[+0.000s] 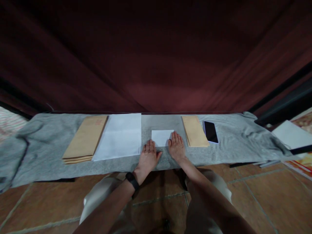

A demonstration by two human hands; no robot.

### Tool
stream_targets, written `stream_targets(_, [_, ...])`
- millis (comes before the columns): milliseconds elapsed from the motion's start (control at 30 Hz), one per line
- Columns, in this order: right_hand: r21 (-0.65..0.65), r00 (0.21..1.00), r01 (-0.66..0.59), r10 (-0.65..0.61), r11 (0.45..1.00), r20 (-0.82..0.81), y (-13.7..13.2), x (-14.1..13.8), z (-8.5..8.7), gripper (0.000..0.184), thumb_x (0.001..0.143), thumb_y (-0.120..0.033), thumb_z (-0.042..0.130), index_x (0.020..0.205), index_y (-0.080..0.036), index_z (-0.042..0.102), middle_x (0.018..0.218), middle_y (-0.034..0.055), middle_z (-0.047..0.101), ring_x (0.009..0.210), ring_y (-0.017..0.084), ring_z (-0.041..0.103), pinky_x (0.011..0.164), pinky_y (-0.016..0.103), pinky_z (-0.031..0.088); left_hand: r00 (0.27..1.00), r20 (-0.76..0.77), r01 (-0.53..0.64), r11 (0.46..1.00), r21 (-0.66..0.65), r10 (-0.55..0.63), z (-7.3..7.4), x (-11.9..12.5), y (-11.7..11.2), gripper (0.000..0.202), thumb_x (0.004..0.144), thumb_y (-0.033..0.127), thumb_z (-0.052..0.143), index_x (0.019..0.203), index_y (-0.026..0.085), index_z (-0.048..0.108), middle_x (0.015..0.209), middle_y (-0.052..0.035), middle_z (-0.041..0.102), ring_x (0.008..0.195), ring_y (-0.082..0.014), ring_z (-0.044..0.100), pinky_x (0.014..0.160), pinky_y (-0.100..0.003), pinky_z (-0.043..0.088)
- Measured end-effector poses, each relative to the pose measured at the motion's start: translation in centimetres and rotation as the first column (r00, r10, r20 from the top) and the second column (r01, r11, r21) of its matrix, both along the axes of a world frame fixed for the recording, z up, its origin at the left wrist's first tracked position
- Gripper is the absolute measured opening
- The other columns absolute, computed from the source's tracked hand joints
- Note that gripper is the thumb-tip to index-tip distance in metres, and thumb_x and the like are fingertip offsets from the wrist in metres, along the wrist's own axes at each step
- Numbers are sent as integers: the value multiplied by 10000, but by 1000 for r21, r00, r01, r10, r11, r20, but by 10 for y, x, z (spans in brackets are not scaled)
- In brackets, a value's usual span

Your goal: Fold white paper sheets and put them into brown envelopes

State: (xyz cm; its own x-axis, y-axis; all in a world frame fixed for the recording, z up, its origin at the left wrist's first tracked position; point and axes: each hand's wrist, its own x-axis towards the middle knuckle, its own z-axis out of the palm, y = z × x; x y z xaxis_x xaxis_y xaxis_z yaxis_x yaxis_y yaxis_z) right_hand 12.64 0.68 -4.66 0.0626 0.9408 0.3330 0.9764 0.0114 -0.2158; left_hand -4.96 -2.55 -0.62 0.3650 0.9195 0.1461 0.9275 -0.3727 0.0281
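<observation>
1. Centrally, a small white paper (161, 137) lies flat, its long sides running from 9 to 3 o'clock, between the two hands.
2. At its 7 to 8 o'clock corner is the left hand (147, 158), palm down and flattened, fingers straight and close together, thumb sticking out toward 2 o'clock. The fingertips reach the paper's corner; nothing is gripped.
3. At its 3 to 4 o'clock side is the right hand (177, 150), also palm down, its straight fingers pointing toward 11 o'clock and lying together over the paper's edge. The thumb is by the near corner; this hand presses flat rather than pinching or curling around anything.
4. Toward 9 o'clock, near the left hand, lies a pile of larger white sheets (119, 138), and right beside that, farther out, a stack of big brown envelopes (85, 138).
5. Toward 3 o'clock, near the right hand, are narrower brown envelopes (195, 131). Just beyond them rests a phone (211, 132), dark screen up, with a pale purple edge.
6. Under all of these spreads a grey cloth (234, 139).
7. A black wristband (132, 181) circles the left wrist, at 7 o'clock.
8. Dark red fabric (156, 65) fills 12 o'clock; at 6 o'clock, between the knees, shows a brown tiled floor (162, 187).
</observation>
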Motion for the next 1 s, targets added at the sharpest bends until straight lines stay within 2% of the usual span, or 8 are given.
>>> stream_targets(200, [16,1000,15,-15,1000,-7,0,3,0,557,1035,-278,334,1512,0,408,1565,229,405,1465,316,369,1176,497,315,1000,23,20,1000,16,-20,10,-11,8,605,1015,438,359,1375,-5,560,1474,-249,527,1396,-335,490,1177,-476,364])
stream_targets(300, [19,1000,8,-8,1000,-3,-1,4,4,551,1035,-262,341,1529,-24,391,1589,219,366,1471,321,360,1179,508,309,994,110,3,996,87,-12,19,-39,26,551,1021,410,340,1390,65,559,1491,-191,533,1423,-307,460,1212,-511,317])
stream_targets(400, [6,999,-41,41,999,0,0,4,12,542,1039,-249,339,1543,-54,375,1617,190,324,1483,310,343,1200,503,279,980,181,-113,984,139,86,27,-68,41,534,1026,375,315,1385,62,555,1465,-208,554,1411,-292,478,1170,-481,394])
stream_targets(467, [2,994,-106,106,994,-4,0,4,17,539,1046,-253,338,1547,-57,369,1631,174,302,1500,301,311,1214,495,259,984,160,-116,971,211,83,30,-76,43,510,1023,316,319,1400,49,536,1513,-223,495,1465,-302,400,1204,-507,340])
stream_targets(600, [-5,964,-263,263,965,-24,1,-4,24,530,1060,-284,327,1548,-84,374,1646,131,283,1523,268,263,1232,477,244,991,20,121,958,259,-130,22,-58,30,481,995,183,361,1448,89,493,1601,-170,386,1534,-288,246,1254,-533,234])
stream_targets(733, [-64,938,-348,346,935,-39,2,-12,23,510,1071,-332,336,1540,-143,411,1643,106,299,1518,248,282,1229,457,266,944,-58,331,929,166,-326,6,-28,16,467,981,138,382,1425,112,523,1583,-126,433,1522,-255,283,1259,-492,255])
stream_targets(833, [-108,939,-344,342,933,-40,2,-15,21,494,1073,-349,357,1519,-157,451,1630,104,328,1503,254,317,1228,448,269,953,-30,303,945,125,-302,2,-20,13,464,1000,203,377,1419,59,515,1552,-171,464,1498,-257,341,1252,-489,276])
stream_targets(1000, [-123,949,-314,312,941,-34,3,-17,20,493,1070,-330,376,1531,-166,436,1623,108,336,1493,264,340,1229,453,260,974,27,223,970,100,-226,7,-12,25,532,1006,256,341,1479,34,436,1567,-188,433,1494,-255,350,1243,-468,297])
